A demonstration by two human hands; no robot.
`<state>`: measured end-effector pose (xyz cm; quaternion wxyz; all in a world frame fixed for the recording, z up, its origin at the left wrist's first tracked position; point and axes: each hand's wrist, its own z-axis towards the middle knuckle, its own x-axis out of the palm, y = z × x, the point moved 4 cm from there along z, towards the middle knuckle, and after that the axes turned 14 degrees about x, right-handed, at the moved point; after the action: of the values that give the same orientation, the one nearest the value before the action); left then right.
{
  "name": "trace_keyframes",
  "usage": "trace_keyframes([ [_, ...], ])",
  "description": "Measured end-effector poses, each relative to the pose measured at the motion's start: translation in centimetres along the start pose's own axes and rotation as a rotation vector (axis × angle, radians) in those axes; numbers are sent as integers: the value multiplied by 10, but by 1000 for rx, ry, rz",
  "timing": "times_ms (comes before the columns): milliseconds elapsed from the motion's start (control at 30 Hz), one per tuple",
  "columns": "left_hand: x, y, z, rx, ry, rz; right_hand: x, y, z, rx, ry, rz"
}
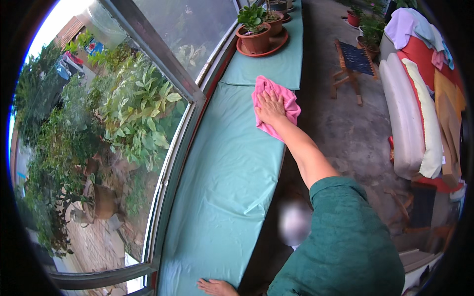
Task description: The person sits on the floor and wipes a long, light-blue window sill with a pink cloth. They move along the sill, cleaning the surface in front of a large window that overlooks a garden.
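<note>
My right hand (272, 105) lies flat on a crumpled pink cloth (292, 107), its fingers spread. The cloth rests on a long window ledge covered with pale green plastic sheeting (233, 162), against the ledge's right edge. Palm down on the same sheeting is my left hand (217, 287), at the bottom edge of the view and partly cut off. Nothing shows in that hand. Beyond the cloth, a leafy plant in a terracotta-coloured pot (255, 40) stands on a round saucer (261, 54).
More potted plants (276, 23) stand farther along the ledge. Framed window panes (192, 87) border its left side. Right of the ledge, a folding stool (355, 59) stands on the concrete floor (344, 125). Folded bedding and cushions (403, 118) are piled at the far right.
</note>
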<state>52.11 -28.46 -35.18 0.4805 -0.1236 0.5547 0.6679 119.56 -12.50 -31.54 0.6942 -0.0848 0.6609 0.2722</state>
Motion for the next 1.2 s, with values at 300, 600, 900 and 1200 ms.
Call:
trace_keyframes([
  [300, 3, 8, 6, -296, 334, -574, 33, 150, -71, -417, 23, 142],
  [600, -9, 12, 7, -358, 322, -666, 31, 244, -257, -782, -6, 274],
  [900, -9, 13, 6, -488, 76, -860, 15, 223, -522, -1257, 440, 259],
  [1200, -14, 59, -12, -961, -418, -1228, -35, 198, -533, -1052, 562, 689],
])
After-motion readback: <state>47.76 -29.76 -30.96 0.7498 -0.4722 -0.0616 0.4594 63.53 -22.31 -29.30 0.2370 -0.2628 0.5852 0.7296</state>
